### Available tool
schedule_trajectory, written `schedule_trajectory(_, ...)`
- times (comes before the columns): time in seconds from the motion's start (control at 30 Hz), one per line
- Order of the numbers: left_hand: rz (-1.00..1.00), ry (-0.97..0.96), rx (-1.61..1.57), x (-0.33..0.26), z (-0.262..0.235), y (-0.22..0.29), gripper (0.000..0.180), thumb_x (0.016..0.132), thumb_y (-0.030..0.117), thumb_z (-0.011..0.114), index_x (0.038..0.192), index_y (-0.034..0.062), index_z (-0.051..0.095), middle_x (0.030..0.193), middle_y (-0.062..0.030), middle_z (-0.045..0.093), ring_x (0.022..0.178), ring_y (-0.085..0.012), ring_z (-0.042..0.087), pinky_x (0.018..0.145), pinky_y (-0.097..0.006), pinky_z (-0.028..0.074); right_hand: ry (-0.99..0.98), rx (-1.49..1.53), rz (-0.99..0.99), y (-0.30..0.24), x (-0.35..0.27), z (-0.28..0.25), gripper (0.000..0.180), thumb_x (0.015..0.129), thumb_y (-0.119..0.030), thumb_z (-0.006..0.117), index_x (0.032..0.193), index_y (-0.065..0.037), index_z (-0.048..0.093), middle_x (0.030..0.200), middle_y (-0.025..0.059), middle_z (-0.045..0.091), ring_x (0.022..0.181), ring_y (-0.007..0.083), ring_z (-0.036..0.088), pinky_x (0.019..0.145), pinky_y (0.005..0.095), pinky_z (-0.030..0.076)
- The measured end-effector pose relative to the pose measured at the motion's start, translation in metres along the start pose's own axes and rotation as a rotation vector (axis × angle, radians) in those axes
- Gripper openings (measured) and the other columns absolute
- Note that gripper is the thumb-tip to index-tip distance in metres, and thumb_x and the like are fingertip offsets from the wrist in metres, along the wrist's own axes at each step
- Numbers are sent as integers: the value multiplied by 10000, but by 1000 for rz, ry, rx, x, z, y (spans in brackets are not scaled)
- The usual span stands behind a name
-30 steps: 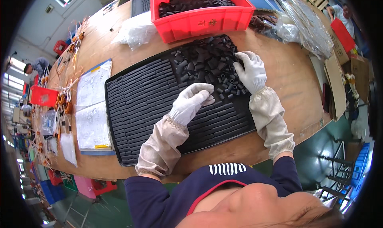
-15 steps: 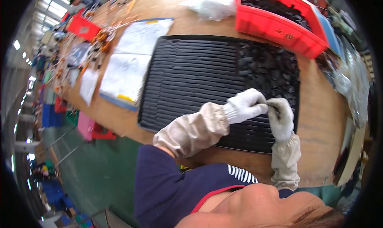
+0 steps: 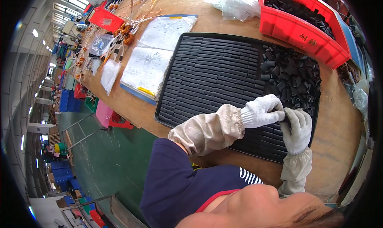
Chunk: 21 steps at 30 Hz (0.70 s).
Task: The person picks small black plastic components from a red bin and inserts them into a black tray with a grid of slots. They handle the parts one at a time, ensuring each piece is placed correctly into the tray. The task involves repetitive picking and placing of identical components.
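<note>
Workshop bench of bare wood [image 3: 207,24] carries a black ribbed tray [image 3: 211,76]. Left hand [image 3: 263,110], in a white knit glove, lies curled on the tray's near rows, fingertips meeting those of the right hand [image 3: 297,128], also curled; whether either pinches a piece cannot be told. Just beyond both hands sits a heap of loose black pieces [image 3: 293,74]. Farther beyond, a red bin [image 3: 297,28]. Well left of the hands lie laminated sheets [image 3: 149,66].

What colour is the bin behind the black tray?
Red; the bin shows best in the head view.
</note>
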<state>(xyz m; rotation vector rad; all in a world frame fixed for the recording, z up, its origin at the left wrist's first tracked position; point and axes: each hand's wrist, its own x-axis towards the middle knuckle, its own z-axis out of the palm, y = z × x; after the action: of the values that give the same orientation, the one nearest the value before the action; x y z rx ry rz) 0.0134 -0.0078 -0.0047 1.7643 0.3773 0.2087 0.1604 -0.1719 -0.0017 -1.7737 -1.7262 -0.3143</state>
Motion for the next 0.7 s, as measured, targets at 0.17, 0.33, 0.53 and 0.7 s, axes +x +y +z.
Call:
schedule_trajectory(0.17,-39,-29,-353,3,-2,5,286,1074,123,562,1316,-2,649,1132,-117,737,1104,-168,698,1001,-335,565,119,50,108,6,3,-4,415,733,-46,844,1128,-78,721,1013,84,725,939,314,679,854,432,523)
schedule_trajectory(0.33,-108,49,-685,1,1,14,290,1083,82,545,1332,-54,604,1217,-143,685,1090,-209,698,992,-355,591,159,121,136,13,5,-2,360,713,-33,856,1053,-83,750,930,88,727,862,313,691,775,421,538)
schedule_trajectory(0.53,-122,-23,-614,0,0,1,351,1048,204,677,1332,4,632,1195,-75,700,985,-116,666,911,-300,585,94,154,223,13,-2,-5,337,730,-75,861,1048,-92,749,941,73,734,858,302,687,779,413,540)
schedule_trajectory(0.7,-132,-63,-580,1,-5,-1,354,1029,196,704,1326,16,639,1208,-49,699,1001,-95,651,911,-284,565,52,296,293,10,-3,2,317,765,-74,844,1066,-79,744,969,97,736,893,314,685,811,420,536)
